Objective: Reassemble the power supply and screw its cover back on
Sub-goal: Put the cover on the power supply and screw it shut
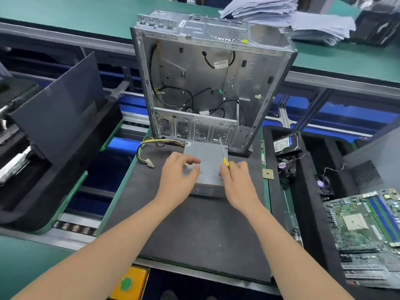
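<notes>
grey psu [208,169] lies flat on black worktop mat [194,234], just in front of open pc case [205,83], wire bundle [149,146] out to its left. left hand [177,175] over the cover, fingers [191,161] loose, holding nothing; right hand [237,180] grips yellow-handled screwdriver [224,158]. labels too blurred to read

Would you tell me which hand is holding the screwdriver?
The right hand grips the yellow-handled screwdriver; the left hand holds nothing, open above the power supply.
</notes>
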